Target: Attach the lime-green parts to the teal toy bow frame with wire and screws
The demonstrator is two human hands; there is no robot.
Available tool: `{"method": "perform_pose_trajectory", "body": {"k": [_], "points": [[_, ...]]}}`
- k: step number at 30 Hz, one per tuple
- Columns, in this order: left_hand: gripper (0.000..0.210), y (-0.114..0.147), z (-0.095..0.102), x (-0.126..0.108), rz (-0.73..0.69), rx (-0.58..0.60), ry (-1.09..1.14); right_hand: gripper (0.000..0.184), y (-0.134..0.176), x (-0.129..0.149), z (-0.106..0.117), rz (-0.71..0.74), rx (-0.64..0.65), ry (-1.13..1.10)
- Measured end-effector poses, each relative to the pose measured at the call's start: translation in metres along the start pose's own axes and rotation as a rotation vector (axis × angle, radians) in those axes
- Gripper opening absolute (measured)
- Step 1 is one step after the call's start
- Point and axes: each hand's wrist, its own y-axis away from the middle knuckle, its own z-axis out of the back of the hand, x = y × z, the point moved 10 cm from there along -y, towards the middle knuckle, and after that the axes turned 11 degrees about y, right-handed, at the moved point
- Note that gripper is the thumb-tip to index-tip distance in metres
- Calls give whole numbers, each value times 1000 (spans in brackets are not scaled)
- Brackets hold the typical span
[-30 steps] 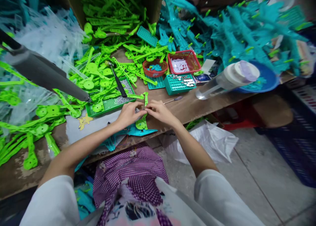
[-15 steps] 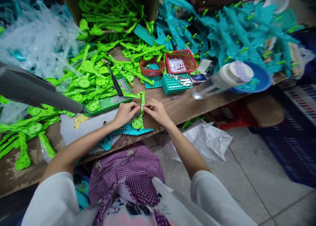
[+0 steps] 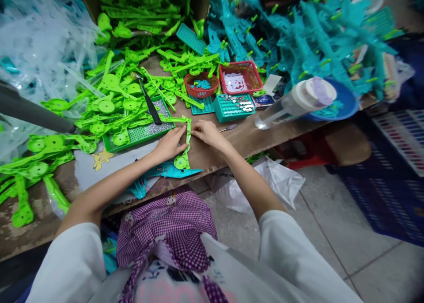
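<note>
A lime-green plastic part [image 3: 187, 151], long and narrow with a round disc at its near end, lies upright in my view at the table's front edge. From its left side, my left hand [image 3: 171, 143] grips it with fingers and thumb. Close to its right edge, the fingertips of my right hand [image 3: 208, 134] are pinched together; whatever they hold is too small to make out. Beneath the disc end is a turquoise plastic piece [image 3: 180, 171], with thin wires beside it.
A green tray [image 3: 134, 137] of small metal pieces holds a hammer [image 3: 152, 104]. Behind stand red baskets [image 3: 253, 75], a teal block [image 3: 232, 113] with metal discs, and a clear bottle [image 3: 281, 111]. A screwdriver [image 3: 229, 128] lies right of my hand. Green and turquoise parts pile up behind.
My left hand has flattened a little and its fingers have moved up along the green part. My right fingertips have shifted up toward its far end. The whole view has slid slightly.
</note>
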Motion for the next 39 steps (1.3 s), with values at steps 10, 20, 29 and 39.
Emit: {"method": "perform_pose_trajectory", "body": {"k": [10, 20, 29, 39], "points": [[68, -14, -7, 4, 45, 43, 97, 21, -13, 7, 0, 65, 119, 97], [73, -22, -15, 8, 72, 101, 117, 19, 4, 4, 5, 81, 108, 84], [75, -25, -15, 10, 82, 148, 125, 27, 7, 25, 7, 52, 233, 286], [70, -24, -17, 5, 45, 168, 112, 16, -9, 17, -1, 258, 191, 48]]}}
